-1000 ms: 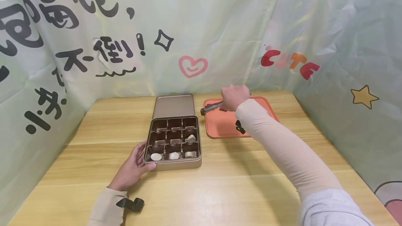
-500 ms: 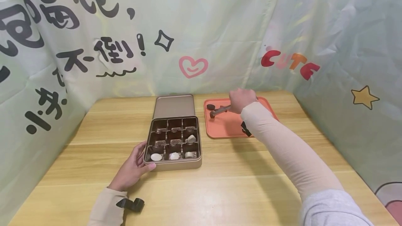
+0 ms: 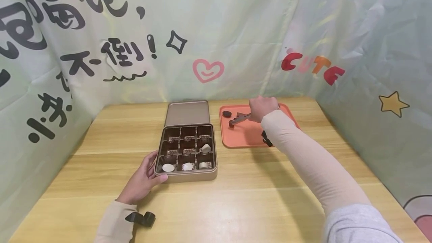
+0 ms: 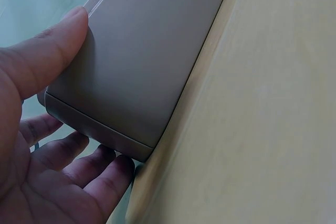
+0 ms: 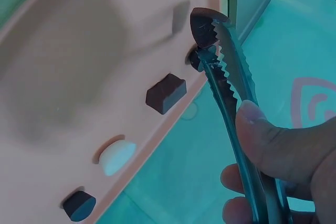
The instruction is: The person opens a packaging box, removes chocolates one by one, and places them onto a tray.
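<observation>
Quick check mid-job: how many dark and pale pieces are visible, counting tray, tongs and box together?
Dark pieces: 4 (1 at the tips of the tongs, 3 on the tray)
Pale pieces: 5 (4 in the box, 1 on the tray)
Total visible: 9

The tray (image 3: 241, 139) is coral — the box (image 3: 192, 176) taupe, the table (image 3: 216, 213) wood-grained.

At lower right, serrated tongs (image 5: 239, 73) are held by the right hand (image 5: 294, 156), a dark piece (image 5: 202, 24) is pinched at upper centre, and a white piece (image 5: 117, 157) is seen on the tray (image 5: 52, 161), lower left.
</observation>
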A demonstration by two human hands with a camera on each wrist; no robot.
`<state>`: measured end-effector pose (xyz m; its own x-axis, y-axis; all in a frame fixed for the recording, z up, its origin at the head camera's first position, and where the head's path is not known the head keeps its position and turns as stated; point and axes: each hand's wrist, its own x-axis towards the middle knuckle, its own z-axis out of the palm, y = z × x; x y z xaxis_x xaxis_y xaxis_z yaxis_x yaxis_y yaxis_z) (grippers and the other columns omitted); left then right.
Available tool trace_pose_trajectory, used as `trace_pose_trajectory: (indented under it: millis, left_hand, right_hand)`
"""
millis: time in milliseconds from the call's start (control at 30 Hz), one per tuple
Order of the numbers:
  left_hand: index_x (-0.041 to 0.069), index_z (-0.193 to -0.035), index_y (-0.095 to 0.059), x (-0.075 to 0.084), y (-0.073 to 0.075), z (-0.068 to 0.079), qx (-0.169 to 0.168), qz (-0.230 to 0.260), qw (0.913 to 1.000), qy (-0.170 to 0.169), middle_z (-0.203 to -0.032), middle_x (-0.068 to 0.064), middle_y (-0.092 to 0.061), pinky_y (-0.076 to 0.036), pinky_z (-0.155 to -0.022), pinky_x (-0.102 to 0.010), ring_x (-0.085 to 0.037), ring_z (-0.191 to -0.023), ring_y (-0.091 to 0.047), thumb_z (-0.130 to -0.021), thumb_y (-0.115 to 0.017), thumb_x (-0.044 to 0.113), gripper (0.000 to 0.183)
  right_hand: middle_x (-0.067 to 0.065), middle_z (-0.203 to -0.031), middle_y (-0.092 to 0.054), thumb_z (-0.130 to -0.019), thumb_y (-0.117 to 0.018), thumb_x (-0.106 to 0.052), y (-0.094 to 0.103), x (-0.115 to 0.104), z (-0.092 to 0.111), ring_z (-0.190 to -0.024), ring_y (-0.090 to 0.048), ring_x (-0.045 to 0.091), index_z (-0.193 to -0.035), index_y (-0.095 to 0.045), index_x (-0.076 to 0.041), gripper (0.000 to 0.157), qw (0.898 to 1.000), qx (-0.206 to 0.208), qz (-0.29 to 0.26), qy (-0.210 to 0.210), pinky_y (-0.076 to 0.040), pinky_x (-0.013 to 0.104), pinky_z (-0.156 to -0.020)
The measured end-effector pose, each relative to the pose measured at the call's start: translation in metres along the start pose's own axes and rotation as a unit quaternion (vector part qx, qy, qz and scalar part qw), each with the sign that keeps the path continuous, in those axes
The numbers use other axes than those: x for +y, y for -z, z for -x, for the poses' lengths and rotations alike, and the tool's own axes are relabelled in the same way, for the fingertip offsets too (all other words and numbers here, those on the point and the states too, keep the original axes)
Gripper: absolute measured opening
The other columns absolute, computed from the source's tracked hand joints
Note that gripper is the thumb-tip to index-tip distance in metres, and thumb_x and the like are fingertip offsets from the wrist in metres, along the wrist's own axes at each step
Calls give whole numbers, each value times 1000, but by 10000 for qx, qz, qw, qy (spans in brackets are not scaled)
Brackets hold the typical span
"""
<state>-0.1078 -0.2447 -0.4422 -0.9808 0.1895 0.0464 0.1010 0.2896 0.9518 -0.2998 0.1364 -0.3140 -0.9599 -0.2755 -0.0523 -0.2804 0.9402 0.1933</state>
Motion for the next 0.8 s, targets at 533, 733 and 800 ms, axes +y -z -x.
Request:
trace_pose_trajectory:
  millis: [533, 733, 800]
  left_hand:
    - [3, -153, -12, 1, 1, 0, 3, -6, 10000, 18, -157, -26, -12, -27, -110, -36, -42, -141, -22, -85, -74, 14, 92]
    - [4, -153, -12, 1, 1, 0, 14, -32, 10000, 48, -157, -26, -13, -27, -110, -36, -42, -141, -22, -85, -74, 15, 93]
    - [4, -153, -12, 1, 1, 0, 13, -21, 10000, 59, -157, -26, -13, -27, -110, -36, -42, -141, -22, -85, -74, 14, 92]
  right_hand:
    - [3, -70, -62, -83, -74, -37, 0, 1, -1, -63, -61, 22, -94, -70, -13, 27, 9998, -141, -25, -121, -56, 49, -61]
    - [4, -73, -64, -83, -74, -39, -1, 2, -2, -64, -62, 23, -96, -72, -13, 30, 9998, -145, -82, -144, -57, 53, -65]
    - [4, -72, -64, -83, -75, -40, -1, 2, -1, -63, -62, 23, -97, -72, -13, 30, 9997, -123, -122, -171, -57, 53, -66]
